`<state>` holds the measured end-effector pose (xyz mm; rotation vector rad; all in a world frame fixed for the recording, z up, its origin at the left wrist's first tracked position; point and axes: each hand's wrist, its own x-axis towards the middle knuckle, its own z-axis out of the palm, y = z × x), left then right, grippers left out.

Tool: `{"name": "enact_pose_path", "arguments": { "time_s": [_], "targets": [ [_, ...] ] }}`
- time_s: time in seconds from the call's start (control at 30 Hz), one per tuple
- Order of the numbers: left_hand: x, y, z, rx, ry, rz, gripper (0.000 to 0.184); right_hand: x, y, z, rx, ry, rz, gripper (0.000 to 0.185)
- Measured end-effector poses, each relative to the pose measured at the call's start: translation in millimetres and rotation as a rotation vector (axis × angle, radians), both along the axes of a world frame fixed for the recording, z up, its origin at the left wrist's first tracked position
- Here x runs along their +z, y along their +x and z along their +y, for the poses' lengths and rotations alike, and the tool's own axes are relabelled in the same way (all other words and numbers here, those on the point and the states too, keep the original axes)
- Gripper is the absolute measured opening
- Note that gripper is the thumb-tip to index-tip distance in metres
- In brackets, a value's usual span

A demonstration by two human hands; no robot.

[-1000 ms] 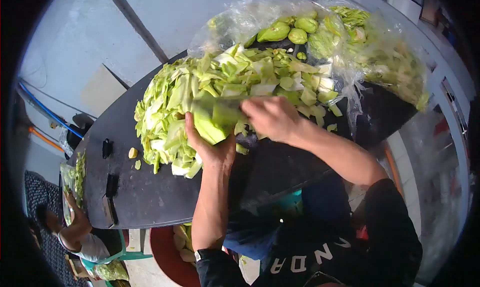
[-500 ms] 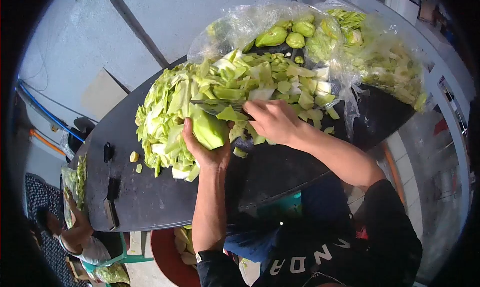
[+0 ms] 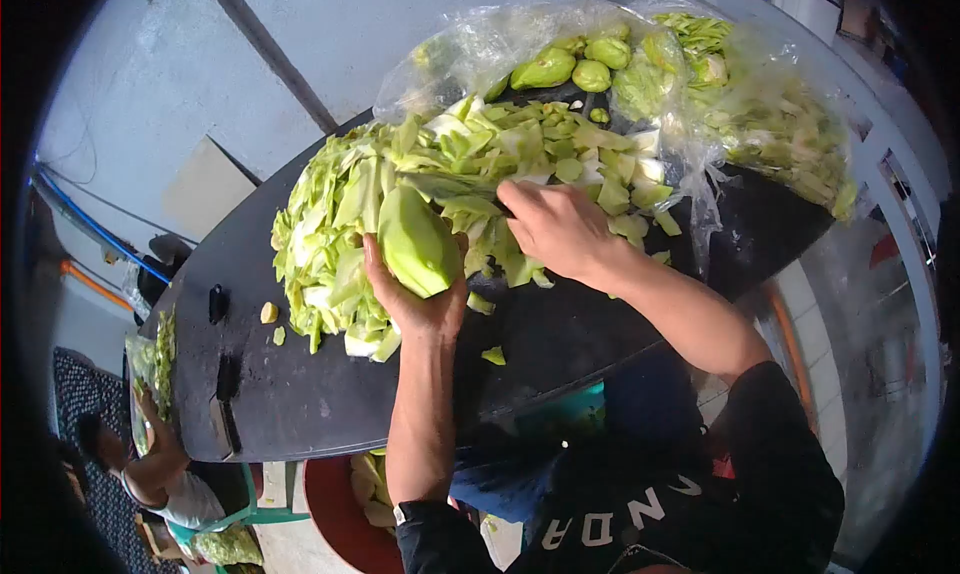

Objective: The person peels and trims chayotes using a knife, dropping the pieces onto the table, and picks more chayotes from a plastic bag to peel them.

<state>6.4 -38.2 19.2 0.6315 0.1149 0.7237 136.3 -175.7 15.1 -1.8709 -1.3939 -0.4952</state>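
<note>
Your left hand (image 3: pixel 425 312) clamps its fingers round the near end of the firm, likely slippery vegetable (image 3: pixel 415 242) above the desk (image 3: pixel 320 404), best cradled underneath, while your right hand's (image 3: pixel 562 230) close on the knife (image 3: pixel 445 185).

The pale green vegetable (image 3: pixel 413 242), peeled to smooth, faceted sides, tilts in the left hand (image 3: pixel 425 299), its broader end towards the palm, above the tabletop (image 3: pixel 330 399). Just beyond it, the knife (image 3: pixel 450 186), its thin dark blade pointing left, extends from the right hand (image 3: pixel 560 229) over pale green peelings (image 3: pixel 340 204).
</note>
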Motion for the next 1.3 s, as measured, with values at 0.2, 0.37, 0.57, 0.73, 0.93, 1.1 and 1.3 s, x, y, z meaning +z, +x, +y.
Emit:
{"name": "enact_pose_path", "arguments": {
  "time_s": [0.2, 0.37, 0.57, 0.73, 0.93, 1.1, 1.3],
  "targets": [
    [-14, 0, 14, -0.127, -0.059, -0.047, 0.068, 4, -28, 3, 0.129, 0.352, -0.631, 0.015],
    [-26, 2, 27, -0.015, -0.061, 0.055, 0.068, 1, -43, 5, 0.21, 0.33, -0.686, 0.03],
    [-9, -4, 16, -0.097, -0.085, 0.121, 0.067, 0, -39, 3, 0.187, 0.286, -0.708, 0.027],
    [9, -2, 5, 0.107, 0.084, 0.179, 0.055, -2, -23, 9, 0.036, 0.133, -0.511, 0.02],
    [-4, -2, 5, 0.034, -0.103, 0.205, 0.059, 3, -16, -4, 0.133, 0.202, -0.561, 0.023],
    [-20, 3, 27, 0.078, 0.036, 0.22, 0.052, 7, -31, -1, 0.265, 0.229, -0.613, 0.016],
    [6, 2, -2, 0.139, -0.036, 0.293, 0.056, -7, 14, -2, -0.055, 0.044, -0.368, 0.01]
  ]
}}
